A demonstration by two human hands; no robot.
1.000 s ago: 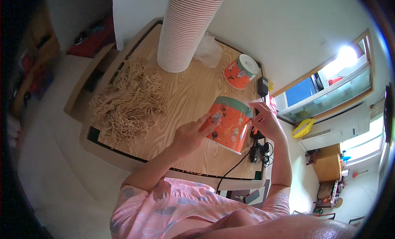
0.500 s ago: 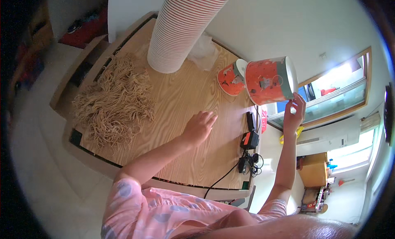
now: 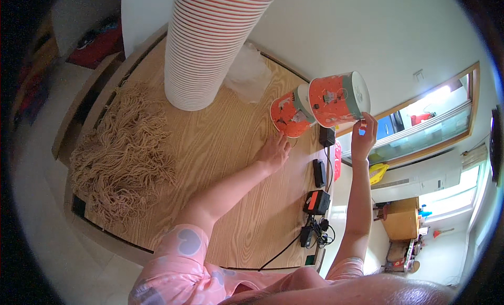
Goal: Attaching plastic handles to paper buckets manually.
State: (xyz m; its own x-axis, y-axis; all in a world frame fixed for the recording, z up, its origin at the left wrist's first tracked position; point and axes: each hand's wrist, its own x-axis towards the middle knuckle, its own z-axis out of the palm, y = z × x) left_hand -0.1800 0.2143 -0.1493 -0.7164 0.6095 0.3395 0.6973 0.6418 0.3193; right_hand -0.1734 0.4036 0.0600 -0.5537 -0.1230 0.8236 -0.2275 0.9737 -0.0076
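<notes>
My right hand [image 3: 363, 134], raised at the right, pinches the rim of a large orange paper bucket [image 3: 328, 98] with a green band. That bucket is tilted on its side in the air, its pale round end facing right. Just left of it, a second orange paper bucket [image 3: 290, 113] stands on the table, partly overlapped by the held one. My left hand [image 3: 275, 152] reaches to the standing bucket's near edge with fingers stretched out; whether the fingertips touch it I cannot tell.
A tall stack of white paper buckets [image 3: 210, 48] rises at the back left. Tangled beige strings [image 3: 126, 153] lie on the wooden table [image 3: 226, 221] at left. Clear plastic [image 3: 249, 74] lies behind the stack. Black adapters [image 3: 316, 202] and cables [image 3: 321, 230] line the right edge.
My left hand has moved forward and right, up to the standing bucket. The held bucket has shifted slightly left, still in my right hand. The whole view has moved a little.
</notes>
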